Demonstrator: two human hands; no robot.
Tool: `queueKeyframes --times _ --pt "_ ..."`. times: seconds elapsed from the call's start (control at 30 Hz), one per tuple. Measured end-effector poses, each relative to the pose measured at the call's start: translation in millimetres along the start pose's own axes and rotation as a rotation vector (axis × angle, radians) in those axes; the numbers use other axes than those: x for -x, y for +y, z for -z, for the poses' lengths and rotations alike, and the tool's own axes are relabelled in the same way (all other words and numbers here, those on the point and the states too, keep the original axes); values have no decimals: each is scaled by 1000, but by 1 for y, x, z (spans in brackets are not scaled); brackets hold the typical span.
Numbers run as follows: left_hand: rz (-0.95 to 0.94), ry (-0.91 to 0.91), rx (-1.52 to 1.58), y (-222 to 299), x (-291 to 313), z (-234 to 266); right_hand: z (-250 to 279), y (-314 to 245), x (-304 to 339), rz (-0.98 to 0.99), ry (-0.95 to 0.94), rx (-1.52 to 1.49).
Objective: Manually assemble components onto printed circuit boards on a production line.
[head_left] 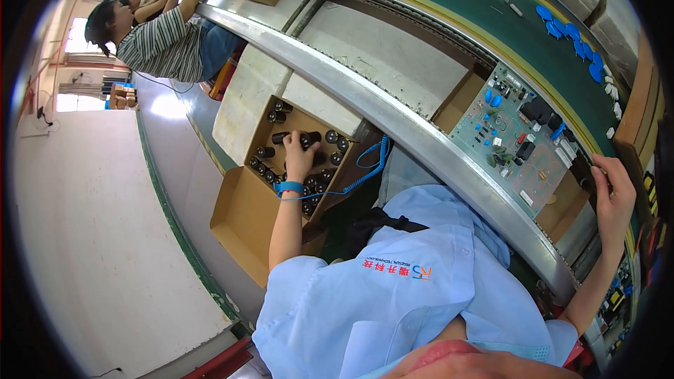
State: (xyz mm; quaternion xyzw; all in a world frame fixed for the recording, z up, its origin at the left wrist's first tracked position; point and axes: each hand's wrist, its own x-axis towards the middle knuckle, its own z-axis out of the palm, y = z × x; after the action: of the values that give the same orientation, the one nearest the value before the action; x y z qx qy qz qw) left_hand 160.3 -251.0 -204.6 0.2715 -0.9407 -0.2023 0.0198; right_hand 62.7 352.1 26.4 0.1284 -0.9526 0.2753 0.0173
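My left hand (300,158), with a blue wrist strap (288,188), reaches into an open cardboard box (258,126) on my left. Its fingers close round a black cylindrical capacitor (309,140). More black capacitors (265,151) stand and lie loosely about it in the box. On the right, my right hand (613,189) is raised beside the right edge of a green circuit board (509,137). Its fingers are bent together, and whatever they pinch is too small to make out. Blue, black and white parts are fitted on the board, which rests across the conveyor rails.
A metal rail (365,102) runs diagonally between me and the green belt (449,0). Blue disc parts (572,31) and small white pieces (611,91) lie at the far right. A coiled blue cord (375,168) trails from my strap. Another person (165,45) works at the far left.
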Motion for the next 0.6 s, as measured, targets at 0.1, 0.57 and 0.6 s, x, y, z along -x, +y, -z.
queueKeyframes --times 0.1,0.57,0.6 --pt "48 32 593 -19 -9 16 6 -5 1 100 65 -52" --pt "-144 -1144 1542 273 121 62 -72 -102 13 659 63 -152" --pt "-161 -1227 1493 280 123 57 -70 -97 19 636 66 -130"
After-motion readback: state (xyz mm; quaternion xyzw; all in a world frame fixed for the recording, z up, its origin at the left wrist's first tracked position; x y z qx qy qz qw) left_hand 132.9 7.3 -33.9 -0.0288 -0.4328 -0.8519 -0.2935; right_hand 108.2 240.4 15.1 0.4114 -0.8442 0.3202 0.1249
